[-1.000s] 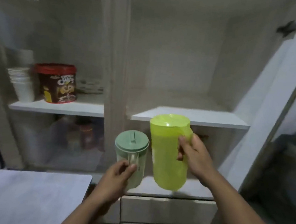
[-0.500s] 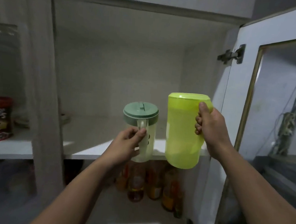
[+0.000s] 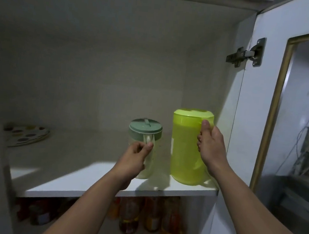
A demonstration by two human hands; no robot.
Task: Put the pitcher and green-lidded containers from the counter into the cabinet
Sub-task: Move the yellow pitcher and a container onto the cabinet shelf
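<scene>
- Right hand (image 3: 210, 148) grips the upright lime pitcher (image 3: 186, 148) by its handle, base seemingly on the shelf (image 3: 85, 182)
- Left hand (image 3: 136, 158) grasps the green-lidded container (image 3: 145, 133) just left of it; both need only letting go

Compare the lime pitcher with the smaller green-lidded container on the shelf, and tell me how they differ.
The lime pitcher is taller and wider than the green-lidded container. The pitcher is bright yellow-green all over; the container has a pale see-through body under a muted sage lid. The right hand grips the pitcher, the left hand the container. Both stand upright near the front of the white shelf, each held by its handle.
</scene>
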